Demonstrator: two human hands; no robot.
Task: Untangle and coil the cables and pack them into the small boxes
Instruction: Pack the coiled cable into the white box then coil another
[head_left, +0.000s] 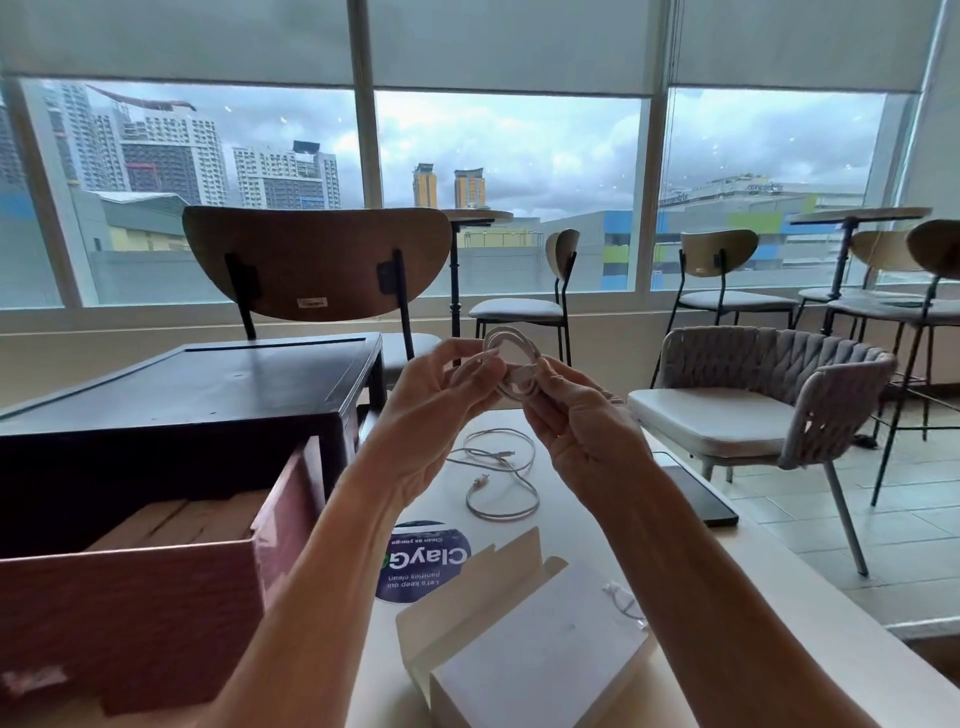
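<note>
- Above the table (587, 525), in mid-air: holding the white cable (511, 349) up in both hands, already wound into a small coil of several turns.
- Pinching the coil's left edge with the left hand (441, 400), thumb and fingertips curling onto the loops.
- Gripping the right edge with the right hand (582, 431), fingers closing round the turns; possibly pinning a plug end at the coil's middle, too small for telling.
- Judging this cable: nearly finishing the coiling, not yet starting the packing.
- Lying loose on the table just below the hands: a second cable (498, 475), grey, in open untidy loops with plugs in view. Needing straightening and coiling.
- Sitting near the table's front edge, between the forearms: a small white box (524, 660) with an open flap, contents not visible from this angle. Likely waiting for the coil in hand.
- Resting just beside that box, on its right: a thin wire piece (626, 605), maybe a tie; not telling for sure.
- Standing at left: a reddish wooden crate (130, 597), holding what look like flat cardboard boxes (182, 519). Probably stock for the remaining cable.
- Estimating overall: working on the first of at least two cables, seeing nothing boxed so far.
- Remaining, by this reading: securing the coil, dropping it in the box, closing the flap, then repeating for the grey one.
</note>
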